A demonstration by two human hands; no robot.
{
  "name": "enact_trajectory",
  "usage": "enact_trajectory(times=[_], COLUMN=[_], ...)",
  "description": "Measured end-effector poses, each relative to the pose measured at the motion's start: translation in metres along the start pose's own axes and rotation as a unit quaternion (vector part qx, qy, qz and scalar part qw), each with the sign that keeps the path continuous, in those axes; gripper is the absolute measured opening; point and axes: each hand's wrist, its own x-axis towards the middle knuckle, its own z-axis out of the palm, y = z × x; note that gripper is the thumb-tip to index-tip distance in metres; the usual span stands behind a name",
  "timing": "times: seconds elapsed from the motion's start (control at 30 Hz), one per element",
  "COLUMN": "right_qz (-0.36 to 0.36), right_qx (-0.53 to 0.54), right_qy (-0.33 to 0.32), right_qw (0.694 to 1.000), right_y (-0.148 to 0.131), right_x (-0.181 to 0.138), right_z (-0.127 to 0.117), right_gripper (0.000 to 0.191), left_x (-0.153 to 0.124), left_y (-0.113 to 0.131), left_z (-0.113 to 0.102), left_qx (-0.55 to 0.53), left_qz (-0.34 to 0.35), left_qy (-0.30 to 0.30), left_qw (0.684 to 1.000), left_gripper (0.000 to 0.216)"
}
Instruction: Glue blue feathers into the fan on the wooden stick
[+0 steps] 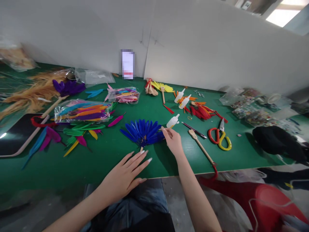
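Feather-craft workshop bench.
Packets of dyed feathers [82, 111] at left, a blue feather fan [141, 130] mid-frame, glue bottles [172, 121] right of centre and scissors [221, 129] farther right crowd the green worktable [79, 166].

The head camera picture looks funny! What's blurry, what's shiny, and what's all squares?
In the head view, the blue feather fan looks fairly sharp; toward that view's right edge, the plastic bags smear; at the head view's left, the dark panel has a white glare spot; near that view's top, the phone is blocky squares, its screen unreadable.
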Motion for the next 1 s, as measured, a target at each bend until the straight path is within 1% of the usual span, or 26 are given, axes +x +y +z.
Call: enact_trajectory(times=[0.13,0.23,0.43,0.7,0.87,1.0], right_qz=[-0.013,-0.024,-0.045,-0.062,-0.063,-0.059], right_qx=[0.017,0.026,0.048,0.048,0.042,0.038], right_qy=[-0.008,-0.011,-0.014,-0.022,-0.023,-0.023], right_qw=[1.000,0.999,0.998,0.997,0.997,0.997], right_y=[0.006,0.008,0.012,0.023,0.020,0.017], right_x=[0.003,0.005,0.008,0.015,0.011,0.008], right_z=[0.003,0.006,0.013,0.015,0.015,0.016], right_gripper=[0.027,0.025,0.030,0.034,0.034,0.033], left_x=[-0.001,-0.004,-0.009,-0.010,-0.010,-0.002], left_y=[0.002,0.005,0.012,0.014,0.012,0.007], left_z=[0.000,-0.001,-0.001,-0.008,-0.013,-0.008], left_qx=[0.009,0.011,0.010,-0.044,-0.050,-0.022], left_qz=[-0.009,-0.019,-0.035,-0.054,-0.100,-0.140], left_qy=[-0.004,-0.005,-0.003,-0.018,0.016,0.060], left_qw=[1.000,1.000,0.999,0.997,0.994,0.988], left_gripper=[0.054,0.055,0.056,0.064,0.070,0.076])
